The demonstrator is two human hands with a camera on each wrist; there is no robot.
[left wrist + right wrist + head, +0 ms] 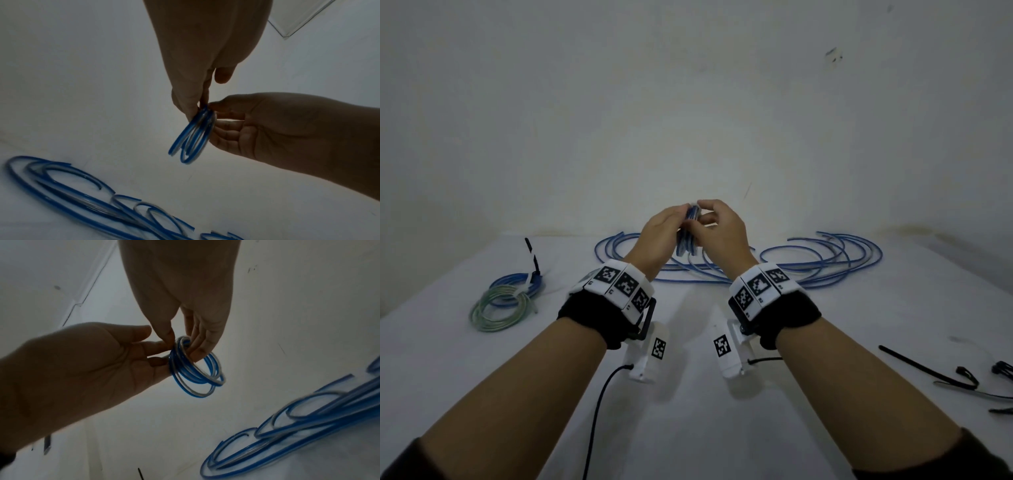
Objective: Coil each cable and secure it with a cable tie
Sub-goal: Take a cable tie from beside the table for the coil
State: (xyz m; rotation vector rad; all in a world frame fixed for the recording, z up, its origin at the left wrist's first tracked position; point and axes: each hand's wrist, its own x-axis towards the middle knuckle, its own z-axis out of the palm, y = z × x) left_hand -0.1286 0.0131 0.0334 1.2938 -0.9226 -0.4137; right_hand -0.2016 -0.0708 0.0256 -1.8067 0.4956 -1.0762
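A small coil of blue cable [689, 236] is held upright in the air above the white table [688, 428], between both hands. My left hand [674, 219] pinches its top edge from the left; the left wrist view shows thumb and fingers [191, 104] closed on the coil [193, 139]. My right hand [709, 216] grips the same top part from the right, thumb on one side and fingers [198, 348] on the other side of the coil [195, 376]. Long loose blue cables [808, 263] lie in loops on the table behind the hands.
At the left lie a blue coil [518, 282] and a greenish coil [498, 310], each bound with a tie. Several black cable ties [928, 373] lie at the right near the table edge. A wall stands close behind the table.
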